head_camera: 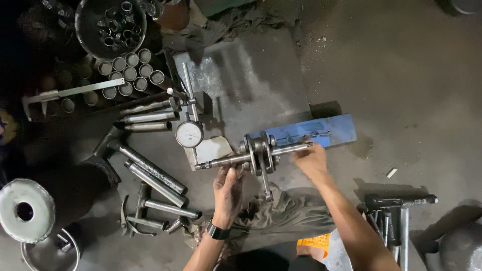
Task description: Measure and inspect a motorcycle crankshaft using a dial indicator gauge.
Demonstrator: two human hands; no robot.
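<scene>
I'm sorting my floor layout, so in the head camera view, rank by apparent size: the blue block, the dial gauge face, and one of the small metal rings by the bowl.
Largest to smallest as they look:
1. blue block
2. dial gauge face
3. small metal ring
All three lie at about floor level, so nearness hardly skews the order.

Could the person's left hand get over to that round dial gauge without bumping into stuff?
Probably yes. The left hand is under the crankshaft, and the dial gauge stands just up and to its left. Only the crankshaft's thin shaft end lies between them, so the hand would likely need to let go and lift over it.
</scene>
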